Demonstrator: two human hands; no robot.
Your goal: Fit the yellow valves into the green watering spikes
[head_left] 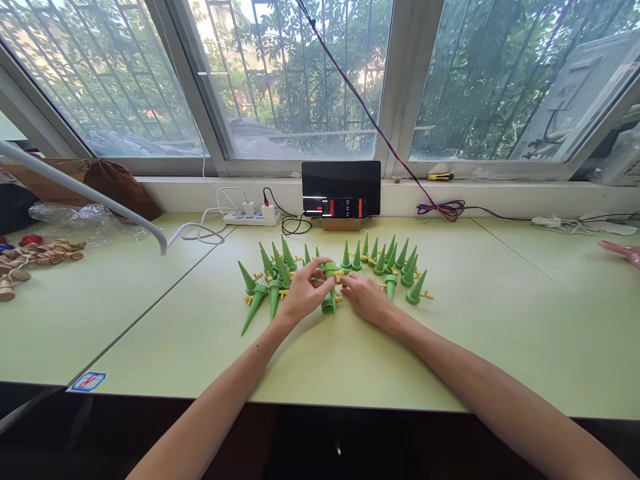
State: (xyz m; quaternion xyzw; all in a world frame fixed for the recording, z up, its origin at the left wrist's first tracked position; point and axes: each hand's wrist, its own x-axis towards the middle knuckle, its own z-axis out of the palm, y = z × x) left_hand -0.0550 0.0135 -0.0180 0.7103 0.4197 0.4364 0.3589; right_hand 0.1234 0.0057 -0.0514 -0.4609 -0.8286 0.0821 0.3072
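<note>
My left hand (304, 291) is closed around a green plant watering spike (329, 267), its wide capped end up, over the middle of the table. A small yellow valve (339, 273) sticks out of the spike's side toward my right hand (367, 297), whose fingertips are pinched at it. Below the held spike, another green piece (327, 306) lies with its round open end toward me. Several more green spikes stand or lie on both sides, such as an upright one (417, 289) at right and a lying one (255, 309) at left. Many carry yellow valves.
A pale green table (500, 320) runs under the window. Behind the spikes, a phone (345, 208) leans on a dark tablet (341, 175). A power strip (250, 217) with cables stands at the back. Wooden pieces (40, 259) and a grey lamp arm (100, 193) are at left.
</note>
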